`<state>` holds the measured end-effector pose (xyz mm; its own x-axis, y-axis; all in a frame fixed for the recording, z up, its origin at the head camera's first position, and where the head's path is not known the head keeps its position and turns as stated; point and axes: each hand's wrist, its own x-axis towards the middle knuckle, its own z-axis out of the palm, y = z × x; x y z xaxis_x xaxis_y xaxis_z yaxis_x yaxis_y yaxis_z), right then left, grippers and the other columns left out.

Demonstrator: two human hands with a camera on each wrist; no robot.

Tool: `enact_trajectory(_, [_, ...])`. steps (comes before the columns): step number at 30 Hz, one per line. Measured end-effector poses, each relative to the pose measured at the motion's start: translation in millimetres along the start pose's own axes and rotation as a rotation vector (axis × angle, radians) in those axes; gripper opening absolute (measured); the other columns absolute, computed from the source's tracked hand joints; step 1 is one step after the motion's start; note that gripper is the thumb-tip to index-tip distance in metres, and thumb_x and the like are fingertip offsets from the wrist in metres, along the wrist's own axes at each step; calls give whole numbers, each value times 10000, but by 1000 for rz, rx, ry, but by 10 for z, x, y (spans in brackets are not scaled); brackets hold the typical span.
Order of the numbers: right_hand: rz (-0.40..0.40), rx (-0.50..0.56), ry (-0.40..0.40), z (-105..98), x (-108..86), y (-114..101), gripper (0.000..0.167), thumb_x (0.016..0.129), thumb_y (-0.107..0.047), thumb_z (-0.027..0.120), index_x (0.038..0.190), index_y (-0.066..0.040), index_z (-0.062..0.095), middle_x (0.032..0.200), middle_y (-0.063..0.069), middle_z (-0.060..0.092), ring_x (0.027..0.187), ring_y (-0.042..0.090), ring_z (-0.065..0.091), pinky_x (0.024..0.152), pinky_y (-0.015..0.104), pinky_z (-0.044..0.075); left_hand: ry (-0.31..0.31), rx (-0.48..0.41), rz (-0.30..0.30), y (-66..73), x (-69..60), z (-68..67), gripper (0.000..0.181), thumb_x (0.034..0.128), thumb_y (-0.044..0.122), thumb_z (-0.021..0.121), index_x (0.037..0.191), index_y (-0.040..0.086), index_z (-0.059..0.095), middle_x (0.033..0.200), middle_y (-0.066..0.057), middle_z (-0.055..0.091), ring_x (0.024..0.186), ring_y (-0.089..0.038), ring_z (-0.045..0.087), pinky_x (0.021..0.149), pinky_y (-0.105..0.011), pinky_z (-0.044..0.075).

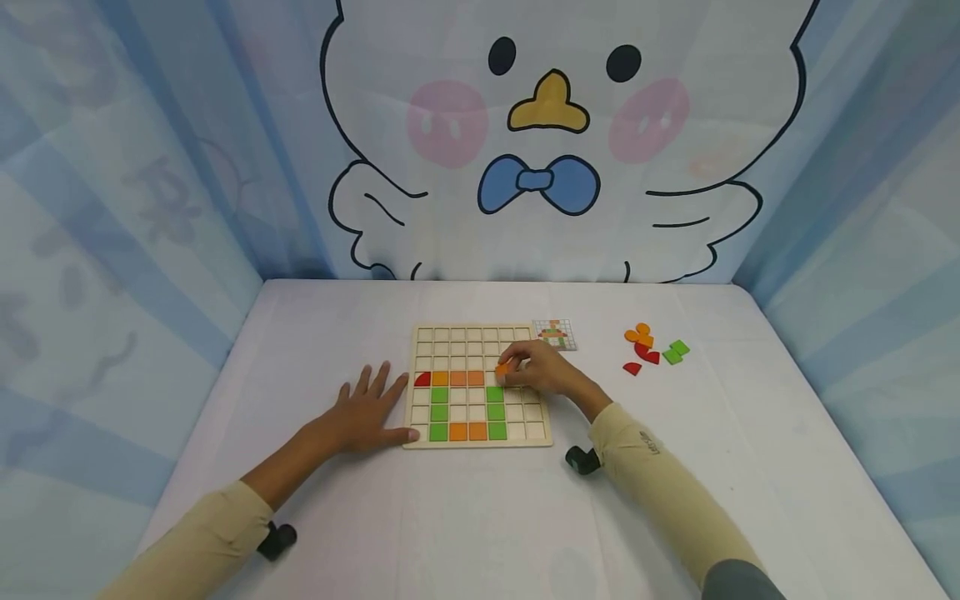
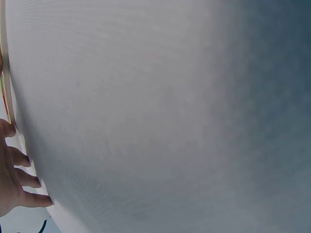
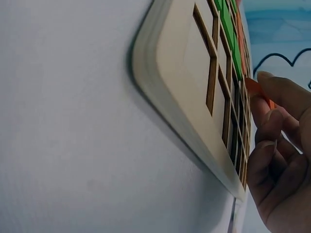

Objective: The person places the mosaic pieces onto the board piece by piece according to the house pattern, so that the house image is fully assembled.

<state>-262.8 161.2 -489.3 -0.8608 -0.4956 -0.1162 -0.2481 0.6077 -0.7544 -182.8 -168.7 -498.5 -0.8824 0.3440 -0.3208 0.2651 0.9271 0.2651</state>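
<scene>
Presently, your right hand [image 1: 542, 367]: fingers pinching one orange piece [image 1: 502, 370] over the grid board [image 1: 474, 350]. Your left hand [image 1: 366, 419]: fingers spread wide at the board's left edge. Right of your right fingers, on the bench [image 1: 465, 517]: loose orange, red and green pieces [image 1: 646, 341].

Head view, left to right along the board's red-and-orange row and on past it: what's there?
Left hand, red quarter-round, three orange squares, right hand pinching an orange piece, loose red pieces, loose green squares.
</scene>
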Motion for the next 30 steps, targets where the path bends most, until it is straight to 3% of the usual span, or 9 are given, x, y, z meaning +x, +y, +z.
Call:
enact_trajectory(15, [-39, -107, 27, 129, 13, -29, 246, 884, -246, 787, 1082, -106, 749, 828, -48, 672, 818, 107, 586, 755, 297, 476, -9, -9, -13, 31, -7, -16, 1070, 821, 772, 571, 1618, 164, 198, 1680, -215, 46, 1521, -515, 3, 1130, -760, 97])
enact_trajectory(30, [-26, -112, 13, 118, 22, -35, 199, 899, -216, 769, 1054, -92, 755, 849, -30, 687, 787, 96, 581, 738, 283, 477, -20, -5, -7, 27, -1, -19, 1058, 833, 755, 577, 1619, 159, 194, 1679, -221, 48, 1521, -515, 8, 1134, -757, 98])
